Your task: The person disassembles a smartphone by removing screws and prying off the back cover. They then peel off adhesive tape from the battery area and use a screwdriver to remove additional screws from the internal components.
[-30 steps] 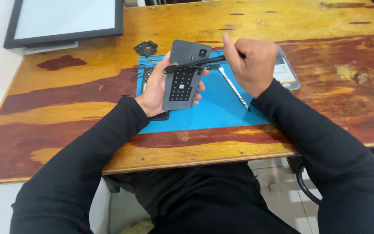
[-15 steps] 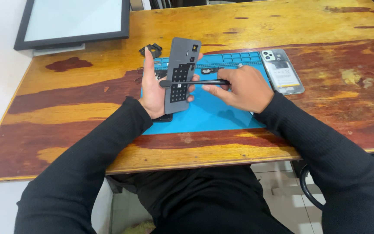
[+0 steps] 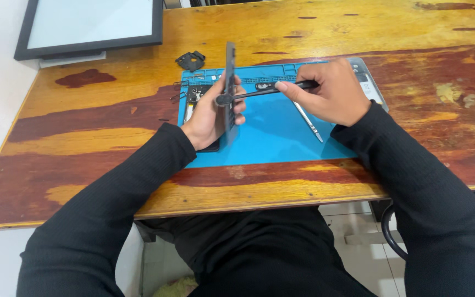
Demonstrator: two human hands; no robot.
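Observation:
My left hand (image 3: 210, 113) grips a dark grey opened phone body (image 3: 230, 82), held upright on its edge over the blue work mat (image 3: 270, 132). My right hand (image 3: 331, 91) holds a black screwdriver (image 3: 259, 92) level, its round tip against the phone body's right side near my left fingers. Metal tweezers (image 3: 309, 122) lie on the mat just below my right hand. A phone back panel (image 3: 372, 82) lies at the mat's right end, partly hidden by my right hand.
A black-framed screen panel (image 3: 89, 25) lies at the table's back left. A small black part (image 3: 191, 59) sits just behind the mat, and loose phone parts (image 3: 193, 96) rest at its back left. The wooden table's front edge (image 3: 248, 206) runs across near my lap.
My left hand has turned the phone body from facing me to edge-on. The screwdriver in my right hand has stayed at its side while the view shifted slightly.

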